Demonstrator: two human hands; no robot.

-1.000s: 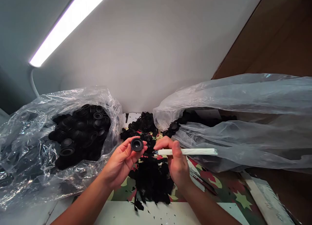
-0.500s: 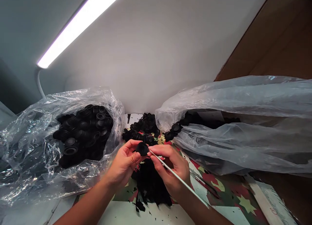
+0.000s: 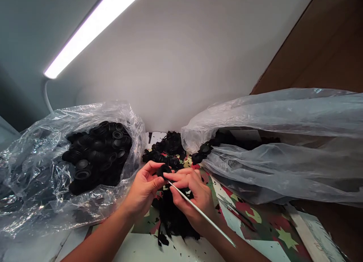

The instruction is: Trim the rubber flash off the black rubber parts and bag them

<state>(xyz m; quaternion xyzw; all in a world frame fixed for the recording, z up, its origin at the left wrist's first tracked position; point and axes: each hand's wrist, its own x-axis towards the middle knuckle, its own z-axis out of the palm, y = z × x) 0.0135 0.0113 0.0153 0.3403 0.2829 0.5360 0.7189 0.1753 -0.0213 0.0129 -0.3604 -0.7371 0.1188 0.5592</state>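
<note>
Between the thumb and fingers of my left hand (image 3: pixel 146 186) is a small round black rubber part (image 3: pixel 162 171), held up over the table. My right hand (image 3: pixel 194 195) is closed on a thin white stick (image 3: pixel 202 214). The stick's upper end meets the near edge of the rubber part, and its lower end slants toward me past my wrist. My right fingertips lie over part of the rubber part's face. Beneath both hands is a heap of black rubber scraps (image 3: pixel 177 216), partly covered by my right hand.
At left, a clear plastic bag (image 3: pixel 136 129) holds many ribbed black rubber parts (image 3: pixel 98 150). Another plastic bag (image 3: pixel 255 175) lies right, with black pieces at its mouth. More scraps (image 3: pixel 170 144) sit behind my hands. Red-handled tweezers or scissors (image 3: pixel 236 212) rest right. A lamp (image 3: pixel 93 31) hangs above.
My right hand has moved left and slightly inward, bringing its fingertips over the rubber part. The stick has shifted left with it. My left hand has barely moved.
</note>
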